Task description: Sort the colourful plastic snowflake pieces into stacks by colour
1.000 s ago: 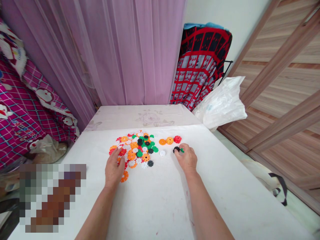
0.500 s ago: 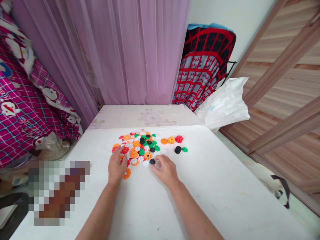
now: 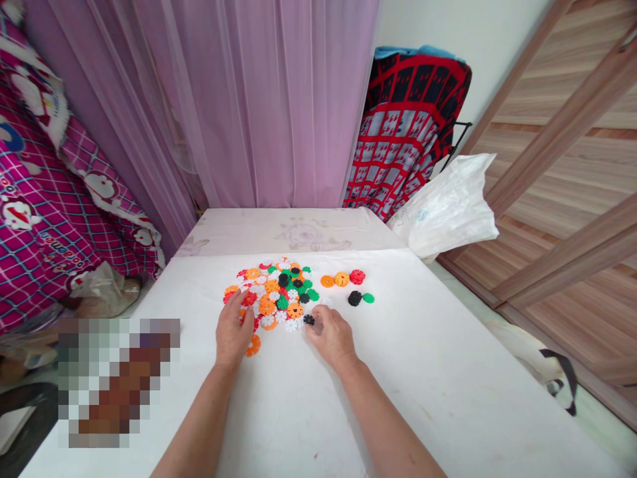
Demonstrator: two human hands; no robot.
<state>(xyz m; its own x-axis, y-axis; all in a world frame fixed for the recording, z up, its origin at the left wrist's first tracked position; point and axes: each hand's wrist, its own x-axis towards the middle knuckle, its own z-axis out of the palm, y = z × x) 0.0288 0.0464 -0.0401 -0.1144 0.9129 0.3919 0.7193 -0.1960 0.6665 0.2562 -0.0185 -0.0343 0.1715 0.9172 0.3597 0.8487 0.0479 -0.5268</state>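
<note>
A loose heap of notched plastic discs (image 3: pixel 267 305) in orange, red, white, green and black lies on the white tablecloth. My left hand (image 3: pixel 233 330) rests at the heap's left edge, fingers apart over red and orange discs. An orange disc (image 3: pixel 253 345) lies just right of its wrist. At the heap's right edge, my right hand (image 3: pixel 333 335) pinches a black disc (image 3: pixel 309 320) between thumb and fingers. Right of the heap are smaller groups: orange discs (image 3: pixel 341 279), red discs (image 3: pixel 357 277), black discs (image 3: pixel 355 298) and a green disc (image 3: pixel 368 298).
The white-covered table (image 3: pixel 428 372) runs back to a flowered cloth strip (image 3: pixel 239 232) before a purple curtain (image 3: pixel 249 99). A white plastic bag (image 3: pixel 448 206) stands beyond the right edge. Wooden wardrobe doors (image 3: pixel 562 172) are on the right, pink patterned fabric (image 3: pixel 60 212) on the left.
My right hand has drawn the black disc slightly to the right, away from the heap's edge. My left hand has stayed nearly still.
</note>
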